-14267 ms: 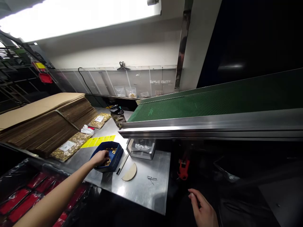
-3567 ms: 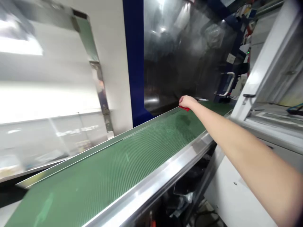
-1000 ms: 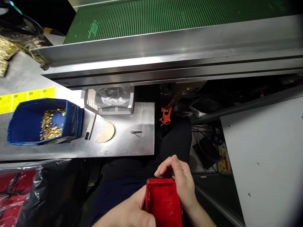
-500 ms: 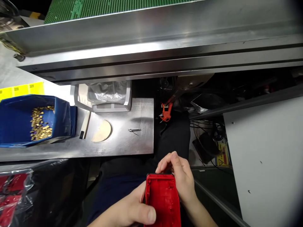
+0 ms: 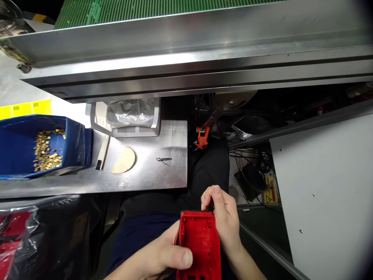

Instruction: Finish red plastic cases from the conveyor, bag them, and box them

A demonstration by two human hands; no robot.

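Observation:
A red plastic shell, hollow side up with small posts and ribs along its walls, is in my left hand at the bottom centre. My left thumb presses on its left rim, while the other fingers are hidden underneath. Against the far right corner of the shell rests my right hand. Its thumb and fingers are curled together in a pinch just beyond the shell's dark far edge. Whatever they may pinch is too small or hidden to see.
Left of my hands, a metal table carries a blue bin of brass pieces, a brush, a cream-coloured disc, a small metal tool and a grey bin. An orange-handled tool hangs beyond. A conveyor frame crosses ahead.
My right hand's fingertips have shifted slightly right along the shell's far edge and curled tighter together. My left hand keeps its hold on the shell. The whole view has moved slightly.

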